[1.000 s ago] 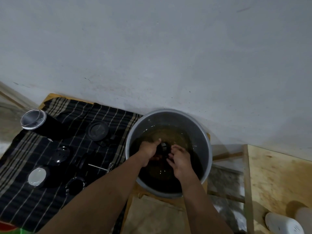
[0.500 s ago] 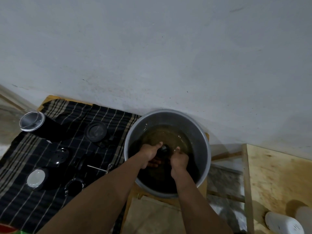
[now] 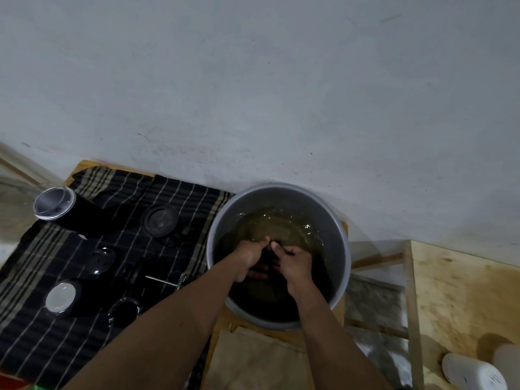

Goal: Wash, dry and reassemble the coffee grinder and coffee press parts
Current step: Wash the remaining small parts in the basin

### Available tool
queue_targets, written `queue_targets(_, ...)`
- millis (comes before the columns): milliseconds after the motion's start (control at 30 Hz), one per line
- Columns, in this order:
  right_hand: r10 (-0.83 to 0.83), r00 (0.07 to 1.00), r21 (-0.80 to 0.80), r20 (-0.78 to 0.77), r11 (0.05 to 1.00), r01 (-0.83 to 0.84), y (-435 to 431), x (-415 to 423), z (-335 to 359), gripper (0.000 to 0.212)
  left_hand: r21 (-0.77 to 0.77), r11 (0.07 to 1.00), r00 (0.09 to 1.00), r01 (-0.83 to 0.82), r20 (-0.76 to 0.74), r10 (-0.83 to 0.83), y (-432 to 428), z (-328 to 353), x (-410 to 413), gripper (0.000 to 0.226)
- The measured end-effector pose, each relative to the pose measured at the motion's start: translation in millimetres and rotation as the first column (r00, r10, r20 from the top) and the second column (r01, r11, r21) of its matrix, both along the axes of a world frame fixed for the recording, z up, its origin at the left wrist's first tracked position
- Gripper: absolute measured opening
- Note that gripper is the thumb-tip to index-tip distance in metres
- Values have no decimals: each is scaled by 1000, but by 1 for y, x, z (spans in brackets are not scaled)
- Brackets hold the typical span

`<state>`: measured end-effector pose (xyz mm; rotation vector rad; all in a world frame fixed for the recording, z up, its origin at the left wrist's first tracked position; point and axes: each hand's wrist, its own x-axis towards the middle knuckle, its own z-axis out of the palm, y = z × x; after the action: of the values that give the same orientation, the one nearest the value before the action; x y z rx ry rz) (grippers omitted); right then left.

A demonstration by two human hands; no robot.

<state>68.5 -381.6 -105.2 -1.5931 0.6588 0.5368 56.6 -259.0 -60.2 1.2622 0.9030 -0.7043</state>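
Both hands are down in a grey metal basin of brownish water. My left hand and my right hand close from either side on a small dark part, mostly hidden between the fingers. On the black striped cloth to the left lie the other parts: a black cylinder with a clear lid, a round black lid, a black perforated disc, a plunger rod with a mesh end, a silver-topped piece and a black ring.
A grey wall rises right behind the basin. A wooden board lies to the right, with a white container at its near corner. Brown paper lies in front of the basin.
My hands have come closer together around the dark part and sunk a little deeper into the water, which now ripples.
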Motion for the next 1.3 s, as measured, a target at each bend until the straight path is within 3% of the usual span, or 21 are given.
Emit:
queue_targets(133,3,1000,-38,24,999,-2,-2,1,-1,14,-32,999,1000,-5,30,6,-1,-4,1,28)
queue_targets(267,10,996,28,89,1000,-12,-3,0,6,20,-68,993,993,-96,66,100,1,-8,4,27)
queue_targets(367,-45,999,176,11,983,42,-6,1,10,15,-54,989,988,-141,53,143,2,-8,6,29)
queue_targets(433,3,1000,220,-26,975,2,-6,2,10,16,-19,992,992,-127,23,127,3,-7,5,30)
queue_targets(600,45,996,82,-72,996,-39,-7,3,9,4,150,989,1000,-2,28,-2,3,-16,5,31)
queue_targets(733,54,994,-9,-93,998,-56,-9,3,1,18,279,960,993,14,108,-46,4,-24,2,29)
queue_targets(833,0,996,64,-88,998,6,-6,2,0,19,404,915,986,9,150,-76,6,-24,3,28)
queue_targets(900,55,994,100,-91,994,-45,0,-1,1,12,432,902,989,-13,141,-53,8,-22,4,30)
queue_targets(933,116,990,53,-75,992,-112,2,-3,1,5,425,905,991,-34,133,-25,10,-23,4,33)
queue_targets(1033,147,987,-118,-65,981,-154,2,-7,-5,22,365,930,992,-36,129,-12,9,-24,2,41)
queue_targets(1167,-52,994,-83,-96,996,44,-3,-3,9,18,293,955,980,45,175,-100,3,-20,-3,23)
queue_targets(1300,99,995,-96,-32,990,-101,-6,0,27,6,107,992,973,-73,224,48,8,-2,-3,35)
